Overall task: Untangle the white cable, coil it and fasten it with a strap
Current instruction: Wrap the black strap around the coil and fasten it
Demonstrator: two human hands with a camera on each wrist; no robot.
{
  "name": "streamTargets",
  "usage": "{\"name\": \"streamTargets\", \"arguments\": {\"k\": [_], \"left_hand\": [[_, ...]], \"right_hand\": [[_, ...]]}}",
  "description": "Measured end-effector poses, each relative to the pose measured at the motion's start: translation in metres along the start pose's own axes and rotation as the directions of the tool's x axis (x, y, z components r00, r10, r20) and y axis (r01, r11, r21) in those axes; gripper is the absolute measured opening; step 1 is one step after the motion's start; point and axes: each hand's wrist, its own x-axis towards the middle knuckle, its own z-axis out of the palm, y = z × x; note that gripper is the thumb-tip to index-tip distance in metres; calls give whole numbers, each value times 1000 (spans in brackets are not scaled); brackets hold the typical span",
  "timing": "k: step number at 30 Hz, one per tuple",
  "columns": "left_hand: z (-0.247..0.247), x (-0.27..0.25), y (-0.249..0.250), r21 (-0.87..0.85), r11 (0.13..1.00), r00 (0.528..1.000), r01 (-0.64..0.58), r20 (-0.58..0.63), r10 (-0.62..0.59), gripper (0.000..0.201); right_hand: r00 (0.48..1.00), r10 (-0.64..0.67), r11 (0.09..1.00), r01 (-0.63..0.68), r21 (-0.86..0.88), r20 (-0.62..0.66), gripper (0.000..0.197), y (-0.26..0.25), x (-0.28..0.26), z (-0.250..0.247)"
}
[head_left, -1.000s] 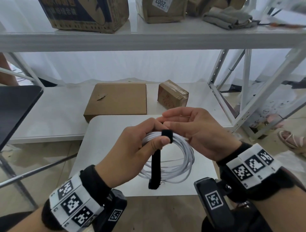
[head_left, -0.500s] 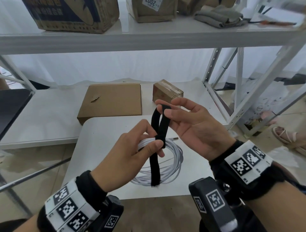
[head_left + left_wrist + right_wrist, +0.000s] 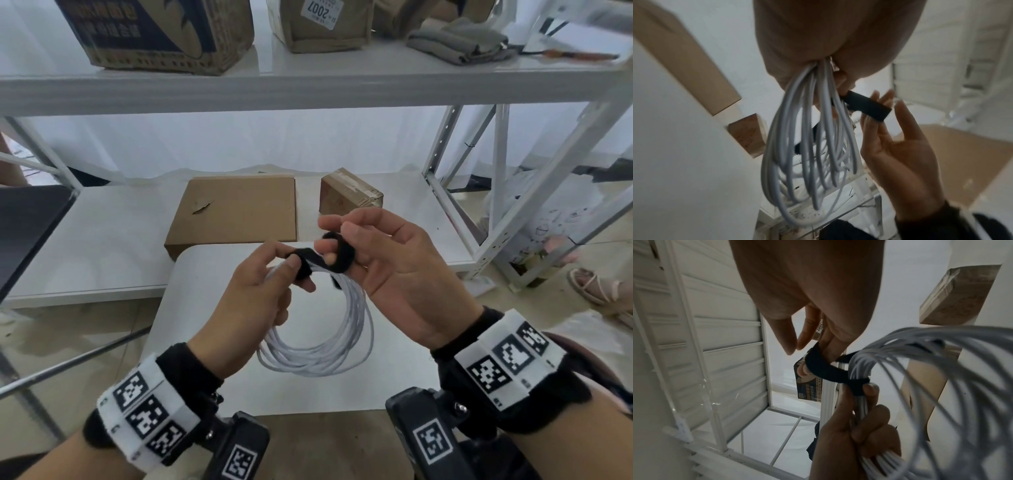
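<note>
At the centre of the head view the left hand (image 3: pixel 253 301) grips the top of the coiled white cable (image 3: pixel 329 346), thumb pressed over the spot where the black hook-and-loop strap (image 3: pixel 337 260) crosses the bundle, while the rest of the coil hangs free above the white counter (image 3: pixel 205 274), not touching it. The right hand (image 3: pixel 394 270) has the strap's free length looped round its index finger and pinched there, with the other fingers spread loosely; the right wrist view shows the strap (image 3: pixel 826 369) running taut from that finger to the left thumb. From the left wrist view the loops (image 3: pixel 809 146) fan apart below the grip, uneven in length, so only the pinch keeps them together. The cable appears untangled and coiled, and the fastening looks to be in hand but not closed. The likely trouble lies in the wrap: if the left thumb eases before the strap bites on itself, the turn already round the bundle may slacken and the loops spill. Pulling the strap at a slant could make it miss its own surface and fail to stick, or trap only some strands. Whether the strap's other end is already anchored cannot be told. Cardboard boxes (image 3: pixel 236 212) lie on the low shelf beyond.
</note>
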Motion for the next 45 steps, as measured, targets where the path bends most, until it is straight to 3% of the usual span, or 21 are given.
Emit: {"name": "streamTargets", "arguments": {"k": [3, 7, 10, 14, 17, 20, 23, 25, 28, 31, 33, 36, 38, 40, 45], "left_hand": [[-5, 4, 0, -158, 985, 995, 65, -69, -77, 18], [-6, 6, 0, -257, 961, 982, 102, -126, -138, 21], [-9, 8, 2, -255, 963, 973, 85, -189, -136, 21], [-11, 13, 4, -293, 955, 960, 49, -251, -127, 19], [-10, 14, 3, -289, 957, 953, 33, -278, -117, 17], [-11, 15, 3, -299, 954, 957, 4, -275, -90, 21], [-11, 14, 4, -282, 959, 963, -13, -262, -64, 24], [-12, 12, 3, -280, 960, 969, -21, -242, -49, 17], [-13, 11, 3, -258, 966, 977, -27, -209, -28, 16], [-13, 9, 5, -243, 969, 990, -31, -140, -3, 13], [-12, 6, 6, -239, 971, 998, -30, -53, 18, 14], [-13, 3, 8, -261, 965, 994, -26, 99, 53, 16], [-14, 1, 11, -274, 962, 978, -20, 192, 75, 22], [-15, -1, 13, -275, 961, 965, -23, 246, 93, 26], [-17, -6, 16, -304, 952, 942, -30, 309, 129, 22]], "right_hand": [[999, 22, 995, -19, -97, 28, 14, 3, -1, 2], [996, -1, 913, 39, -405, 92, 28, 9, -3, 3], [993, 8, 798, 67, -599, 122, 35, 12, -6, 1], [989, -7, 564, 126, -816, 148, 27, 20, -9, 1], [985, -100, 473, 171, -864, 140, 13, 24, -9, 3], [985, -140, 451, 157, -879, 104, 24, 21, -7, 2], [984, -139, 480, 162, -862, 108, 29, 19, -6, 1], [983, -180, 522, 133, -843, 44, 34, 19, -6, 1], [928, -368, 479, 136, -867, -59, 33, 17, -2, -5], [887, -459, 422, 165, -892, -53, 10, 14, 3, -13], [931, -366, 428, 151, -891, -18, 16, 14, 9, -19], [1000, -12, 608, -13, -794, -26, 34, 8, 15, -20], [962, 273, 682, -197, -704, -5, 57, 2, 16, -19], [888, 457, 710, -338, -617, 39, 63, -2, 14, -16], [863, 492, 744, -345, -572, 119, 35, -5, 10, -12]]}}
